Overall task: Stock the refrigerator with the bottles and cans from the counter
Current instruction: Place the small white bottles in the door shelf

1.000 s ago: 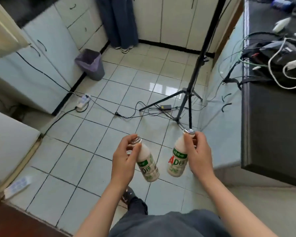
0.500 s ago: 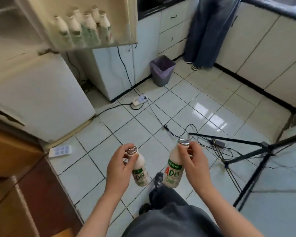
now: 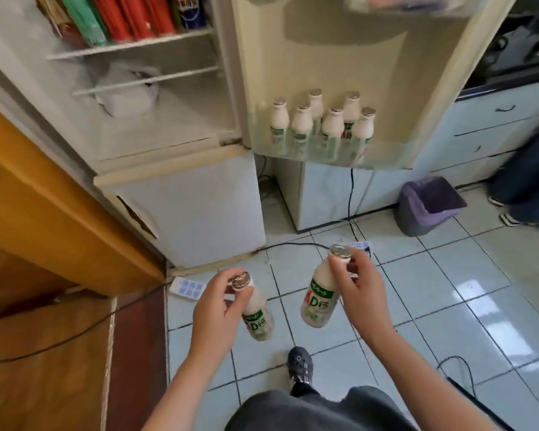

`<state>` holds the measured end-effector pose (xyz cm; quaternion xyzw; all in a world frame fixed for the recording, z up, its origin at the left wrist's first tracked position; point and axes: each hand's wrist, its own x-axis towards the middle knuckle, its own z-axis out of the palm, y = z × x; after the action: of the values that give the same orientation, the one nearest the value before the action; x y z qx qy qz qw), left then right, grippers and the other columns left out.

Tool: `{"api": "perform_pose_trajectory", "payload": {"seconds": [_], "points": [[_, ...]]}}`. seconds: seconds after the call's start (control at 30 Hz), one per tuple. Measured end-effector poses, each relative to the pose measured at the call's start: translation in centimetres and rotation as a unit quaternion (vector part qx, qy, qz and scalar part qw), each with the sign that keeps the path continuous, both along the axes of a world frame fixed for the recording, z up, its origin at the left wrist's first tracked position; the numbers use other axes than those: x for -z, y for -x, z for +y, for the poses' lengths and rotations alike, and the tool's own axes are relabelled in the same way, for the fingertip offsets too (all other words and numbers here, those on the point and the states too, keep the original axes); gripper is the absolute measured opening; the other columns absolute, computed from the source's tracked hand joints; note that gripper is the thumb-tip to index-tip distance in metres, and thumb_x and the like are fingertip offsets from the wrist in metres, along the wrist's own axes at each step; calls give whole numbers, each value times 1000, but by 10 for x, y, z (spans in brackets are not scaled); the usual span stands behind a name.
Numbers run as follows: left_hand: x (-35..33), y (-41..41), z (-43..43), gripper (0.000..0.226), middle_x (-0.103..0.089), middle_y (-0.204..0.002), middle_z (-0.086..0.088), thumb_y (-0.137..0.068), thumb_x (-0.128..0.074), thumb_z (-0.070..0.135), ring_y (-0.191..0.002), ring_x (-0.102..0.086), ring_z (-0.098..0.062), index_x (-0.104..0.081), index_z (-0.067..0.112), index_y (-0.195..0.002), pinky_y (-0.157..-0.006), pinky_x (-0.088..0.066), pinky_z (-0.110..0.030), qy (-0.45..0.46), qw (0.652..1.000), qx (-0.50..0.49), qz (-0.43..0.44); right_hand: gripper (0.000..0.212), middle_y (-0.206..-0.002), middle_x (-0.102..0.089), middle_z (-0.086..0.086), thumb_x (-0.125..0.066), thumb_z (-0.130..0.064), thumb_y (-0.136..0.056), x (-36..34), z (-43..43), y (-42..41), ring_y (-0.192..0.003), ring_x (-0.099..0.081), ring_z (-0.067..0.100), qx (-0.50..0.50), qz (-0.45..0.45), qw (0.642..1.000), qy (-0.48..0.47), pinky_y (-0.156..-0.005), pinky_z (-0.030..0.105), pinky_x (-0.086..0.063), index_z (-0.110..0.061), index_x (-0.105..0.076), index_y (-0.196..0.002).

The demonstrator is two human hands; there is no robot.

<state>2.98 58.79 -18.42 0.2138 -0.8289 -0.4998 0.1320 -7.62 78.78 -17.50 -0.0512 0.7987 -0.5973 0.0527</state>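
door shelf (image 3: 383,154) holds six milky bottles (image 3: 333,124), foil caps up. left hand (image 3: 220,309) grips one bottle (image 3: 257,312) by its neck, right hand (image 3: 360,290) grips another (image 3: 321,298).

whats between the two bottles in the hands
Nothing sits between them: in the head view only floor tile shows in the gap between the left bottle and the right bottle.

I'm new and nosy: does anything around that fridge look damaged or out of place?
Yes. The lower fridge door has a torn, peeling patch near its left edge, and a power strip lies loose on the floor beside it. The shelved bottles stand upright.
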Motion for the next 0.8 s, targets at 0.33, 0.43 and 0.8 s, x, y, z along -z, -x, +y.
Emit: {"api": "perform_pose_trajectory", "payload": {"seconds": [0.33,0.43,0.8], "points": [[-44,144,-59,32,-59,-105,20,-88,-63,20,-95,-56,2,-52,47,-103,-70,-44,-7,29,996,-25,75,5,-88,-63,-14,-59,-37,-87,-45,-66,156,-79,-58,-4,-18,87,996,2,-60,9,-44,-40,-54,-86],[-58,190,-77,27,-61,-102,24,-86,-62,30,-89,-58,0,-53,52,-100,-67,-46,-11,33,994,-4,103,8,-89,-64,-13,-62,-36,-87,-54,-76,189,-76,-59,-2,1,105,994,-2,-60,9,-44,-39,-54,-88],[-141,357,-126,25,-63,-109,19,-85,-57,40,-100,-60,-5,-55,50,-109,-81,-46,-15,42,953,133,270,11,-86,-61,-19,-57,-49,-86,-111,-105,274,-81,-59,-6,218,201,955,26,-63,9,-47,-40,-53,-89]]}}
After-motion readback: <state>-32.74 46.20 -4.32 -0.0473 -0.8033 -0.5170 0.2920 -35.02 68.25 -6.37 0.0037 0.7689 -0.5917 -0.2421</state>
